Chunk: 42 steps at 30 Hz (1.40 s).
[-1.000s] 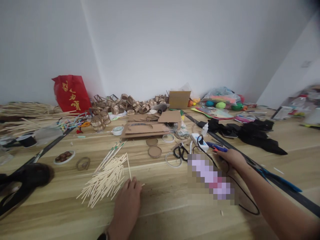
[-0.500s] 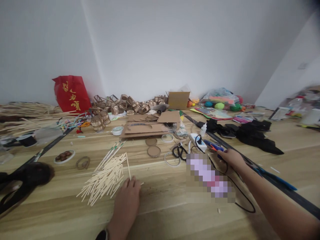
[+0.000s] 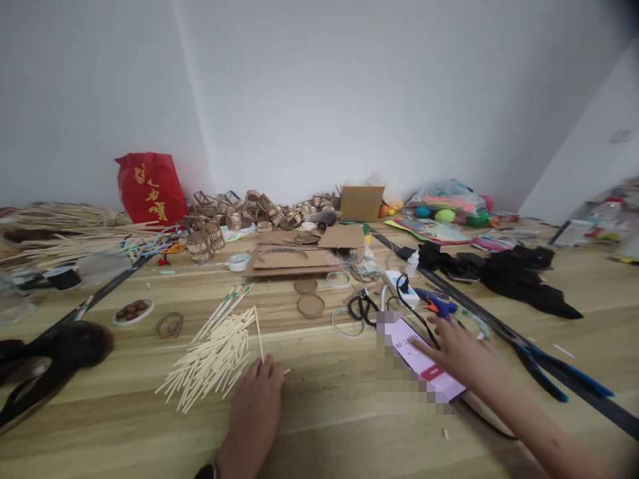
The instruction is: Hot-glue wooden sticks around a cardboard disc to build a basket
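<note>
The right hand [image 3: 452, 352], fingers spread, is nearer the flat purple-screened phone [image 3: 422, 363] at its left, long axis slanting far-left to near-right; whether the left hand [image 3: 257, 396] pinches, I cannot tell.

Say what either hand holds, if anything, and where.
Right hand: nothing. Left hand: at the near end of one stick; whether it grips cannot be told.

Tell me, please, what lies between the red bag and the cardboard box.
In the head view, mainly a heap of small slatted pieces lies there.
</note>
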Each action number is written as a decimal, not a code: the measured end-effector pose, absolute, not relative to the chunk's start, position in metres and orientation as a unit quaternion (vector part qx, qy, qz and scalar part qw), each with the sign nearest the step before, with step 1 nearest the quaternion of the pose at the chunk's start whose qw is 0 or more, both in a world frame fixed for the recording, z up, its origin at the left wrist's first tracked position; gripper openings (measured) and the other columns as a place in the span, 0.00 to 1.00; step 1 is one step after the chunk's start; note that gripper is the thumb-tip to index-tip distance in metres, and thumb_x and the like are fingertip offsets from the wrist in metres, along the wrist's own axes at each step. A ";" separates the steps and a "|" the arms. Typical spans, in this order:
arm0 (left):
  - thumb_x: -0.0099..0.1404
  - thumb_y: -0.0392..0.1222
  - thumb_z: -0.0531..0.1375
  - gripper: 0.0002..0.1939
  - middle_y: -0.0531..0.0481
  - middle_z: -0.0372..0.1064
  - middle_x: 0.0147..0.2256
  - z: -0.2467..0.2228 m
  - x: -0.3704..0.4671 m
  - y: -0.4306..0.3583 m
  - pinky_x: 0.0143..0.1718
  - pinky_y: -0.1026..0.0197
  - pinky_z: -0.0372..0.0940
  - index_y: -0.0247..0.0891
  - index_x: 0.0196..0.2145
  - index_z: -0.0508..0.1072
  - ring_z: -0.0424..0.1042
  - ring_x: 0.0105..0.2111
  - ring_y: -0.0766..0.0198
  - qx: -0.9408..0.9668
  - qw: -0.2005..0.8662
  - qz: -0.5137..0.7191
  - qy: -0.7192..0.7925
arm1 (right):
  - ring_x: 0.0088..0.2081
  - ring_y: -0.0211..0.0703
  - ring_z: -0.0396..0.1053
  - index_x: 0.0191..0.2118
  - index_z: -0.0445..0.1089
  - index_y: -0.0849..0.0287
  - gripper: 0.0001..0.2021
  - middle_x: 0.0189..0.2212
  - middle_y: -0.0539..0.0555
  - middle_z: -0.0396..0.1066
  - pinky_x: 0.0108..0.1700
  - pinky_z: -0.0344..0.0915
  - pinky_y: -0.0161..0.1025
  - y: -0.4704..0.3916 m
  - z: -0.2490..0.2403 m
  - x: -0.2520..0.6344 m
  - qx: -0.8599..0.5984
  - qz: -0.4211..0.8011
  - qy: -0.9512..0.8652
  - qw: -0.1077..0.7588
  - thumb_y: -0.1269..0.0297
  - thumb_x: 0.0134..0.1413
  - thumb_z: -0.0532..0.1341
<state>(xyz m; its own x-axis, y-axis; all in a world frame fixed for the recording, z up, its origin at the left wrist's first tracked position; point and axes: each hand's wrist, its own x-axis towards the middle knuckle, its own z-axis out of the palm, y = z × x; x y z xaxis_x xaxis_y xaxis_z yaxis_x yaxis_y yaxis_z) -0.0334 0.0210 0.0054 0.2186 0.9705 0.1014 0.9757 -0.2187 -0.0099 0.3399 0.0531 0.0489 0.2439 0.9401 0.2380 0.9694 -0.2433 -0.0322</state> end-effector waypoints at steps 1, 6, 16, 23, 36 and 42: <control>0.69 0.30 0.49 0.16 0.42 0.68 0.53 0.005 -0.033 0.021 0.53 0.47 0.64 0.37 0.46 0.74 0.67 0.53 0.50 -0.780 0.036 -0.039 -0.624 | 0.49 0.65 0.69 0.53 0.66 0.59 0.33 0.48 0.64 0.72 0.48 0.62 0.55 0.044 0.048 0.328 -0.775 -0.080 -0.623 0.061 0.40 0.47 0.56; 0.69 0.30 0.48 0.15 0.42 0.69 0.51 0.006 -0.034 0.020 0.52 0.48 0.64 0.37 0.45 0.74 0.68 0.51 0.51 -0.783 0.045 -0.057 -0.618 | 0.50 0.64 0.68 0.61 0.58 0.63 0.38 0.50 0.66 0.71 0.55 0.55 0.57 0.021 0.049 0.296 -0.782 -0.067 -0.620 -0.009 0.47 0.46 0.59; 0.70 0.31 0.47 0.16 0.42 0.69 0.51 0.006 -0.034 0.019 0.50 0.50 0.63 0.37 0.44 0.73 0.67 0.50 0.51 -0.778 0.030 -0.071 -0.623 | 0.49 0.63 0.69 0.60 0.59 0.65 0.35 0.45 0.68 0.73 0.50 0.58 0.53 0.030 0.055 0.289 -0.791 -0.037 -0.610 -0.018 0.53 0.47 0.58; 0.69 0.30 0.48 0.16 0.42 0.67 0.54 0.004 -0.033 0.021 0.51 0.49 0.63 0.37 0.46 0.73 0.66 0.53 0.50 -0.778 0.026 -0.042 -0.627 | 0.47 0.61 0.71 0.55 0.62 0.60 0.31 0.41 0.62 0.76 0.50 0.58 0.53 0.005 0.045 0.284 -0.771 0.017 -0.634 0.062 0.50 0.45 0.57; 0.69 0.29 0.47 0.17 0.42 0.68 0.53 0.004 -0.033 0.020 0.51 0.48 0.65 0.37 0.45 0.73 0.67 0.52 0.50 -0.777 0.040 -0.062 -0.625 | 0.52 0.63 0.68 0.56 0.63 0.60 0.32 0.47 0.65 0.74 0.52 0.58 0.55 0.028 0.037 0.345 -0.820 -0.013 -0.571 0.025 0.50 0.46 0.56; 0.69 0.29 0.47 0.17 0.40 0.67 0.53 0.004 -0.034 0.021 0.50 0.48 0.65 0.37 0.46 0.73 0.67 0.53 0.50 -0.776 0.029 -0.055 -0.628 | 0.45 0.59 0.73 0.47 0.71 0.60 0.26 0.41 0.63 0.76 0.43 0.65 0.46 0.045 0.048 0.378 -0.808 0.069 -0.578 0.089 0.46 0.50 0.53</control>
<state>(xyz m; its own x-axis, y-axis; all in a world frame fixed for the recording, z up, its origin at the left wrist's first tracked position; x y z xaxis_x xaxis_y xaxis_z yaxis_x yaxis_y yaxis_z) -0.0337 0.0207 0.0040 0.2051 0.9711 0.1223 0.9775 -0.2095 0.0235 0.3785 0.0452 0.0476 0.3226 0.9465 -0.0083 0.9222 -0.3162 -0.2226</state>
